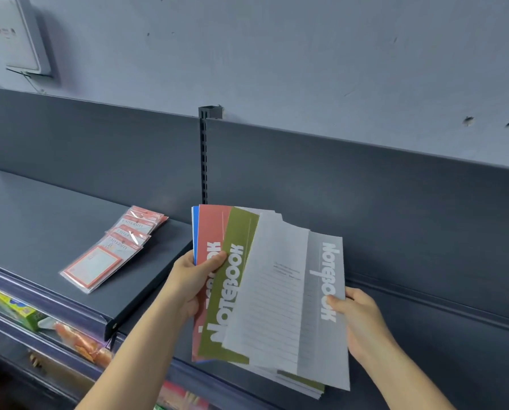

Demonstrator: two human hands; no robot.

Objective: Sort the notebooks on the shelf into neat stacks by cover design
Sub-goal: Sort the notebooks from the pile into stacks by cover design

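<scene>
A fanned bunch of notebooks is held above the dark grey shelf. My left hand grips the left part of the fan, thumb on the red notebook, with a blue cover edge behind it and an olive-green notebook in front. A notebook showing its white lined back overlaps the green one. My right hand pinches the grey notebook at its right edge, thumb on the white "Notebook" lettering. More notebooks lie under the grey one.
Several clear packets of red-bordered labels lie fanned on the shelf to the left. A slotted upright divides the back panel. Lower shelves at the bottom left hold coloured packets. A white box hangs on the wall.
</scene>
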